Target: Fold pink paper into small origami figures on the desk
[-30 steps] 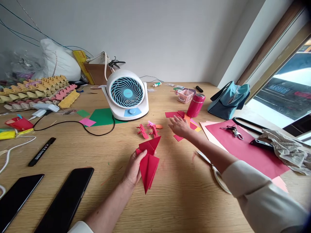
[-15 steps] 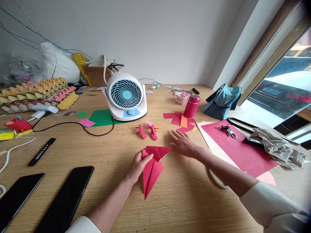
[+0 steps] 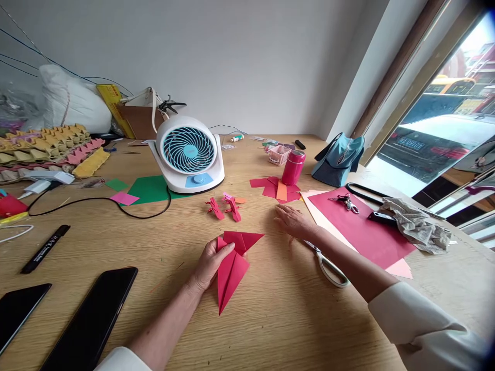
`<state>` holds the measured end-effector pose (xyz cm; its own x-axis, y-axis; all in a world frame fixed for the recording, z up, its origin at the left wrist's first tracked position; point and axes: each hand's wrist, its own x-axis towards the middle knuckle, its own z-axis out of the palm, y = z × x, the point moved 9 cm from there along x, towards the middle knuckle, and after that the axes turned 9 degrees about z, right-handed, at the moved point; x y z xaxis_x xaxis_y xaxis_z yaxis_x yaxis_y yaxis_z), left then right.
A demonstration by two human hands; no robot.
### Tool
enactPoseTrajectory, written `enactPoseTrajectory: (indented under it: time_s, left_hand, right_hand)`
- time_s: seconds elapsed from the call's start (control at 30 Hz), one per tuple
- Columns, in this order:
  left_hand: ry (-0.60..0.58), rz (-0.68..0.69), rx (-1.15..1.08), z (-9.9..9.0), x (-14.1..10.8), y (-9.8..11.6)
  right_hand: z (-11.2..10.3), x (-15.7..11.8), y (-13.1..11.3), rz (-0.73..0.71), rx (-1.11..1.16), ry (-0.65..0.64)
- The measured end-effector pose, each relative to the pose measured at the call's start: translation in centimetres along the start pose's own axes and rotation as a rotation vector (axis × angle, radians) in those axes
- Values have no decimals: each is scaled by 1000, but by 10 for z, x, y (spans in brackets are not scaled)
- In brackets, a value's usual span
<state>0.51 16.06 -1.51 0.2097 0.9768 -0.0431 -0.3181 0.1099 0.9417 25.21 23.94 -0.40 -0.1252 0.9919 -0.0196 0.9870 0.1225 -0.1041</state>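
Paper [image 3: 232, 273], red, folded into pointed flaps, at six o'clock, pinched by the left hand [image 3: 211, 262]; right hand [image 3: 295, 221], apart at the paper's two o'clock, appears empty. Likely light, easily creased; hold by layered folds.

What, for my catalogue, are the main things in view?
Folded paper: 1, red, front centre
Figures: 2, red, centre
Bottle: 1, magenta, rear
Scraps: several, mostly red, beside bottle
Sheets: several, red, pink, right
Fan: 1, white, rear
Bag: 1, blue, right rear
Keys: bunch, silver, on sheets
Scissors: 1, white handles, right
Phones: 2, black, left front
Marker: 1, black, left
Trays: several, mostly yellow, left
Left hand: 1, white sleeve, holding folded paper
Right hand: 1, white sleeve, near scissors
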Motion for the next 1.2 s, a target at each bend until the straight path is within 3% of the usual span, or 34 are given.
enactPoseTrajectory:
  time_s: [0.2,0.27,0.37,0.5,0.6,0.73,0.87,1.0,1.2]
  left_hand:
    - [14,22,-2,-2,1,1]
    - [29,26,7,-4,0,0]
    - [33,13,12,-4,0,-3]
    - [8,-9,19,4,-3,-7]
    - [-32,14,117,13,-9,-6]
    - [-114,143,340,27,-15,6]
    - [-160,235,406,33,-16,15]
    - [-110,201,410,22,-10,13]
    - [-49,278,498,5,-1,18]
  right_hand:
    - [-18,39,4,72,94,15]
    - [-25,38,-2,76,154,34]
    - [-30,6,-20,43,279,61]
    - [-27,-55,-52,-31,530,-40]
    - [-13,-84,-68,4,1080,-233]
    - [6,-97,-78,30,1248,-238]
    - [21,-103,-68,97,1295,-173]
    - [26,-109,-53,165,1372,-135]
    - [19,-111,-50,181,1375,-70]
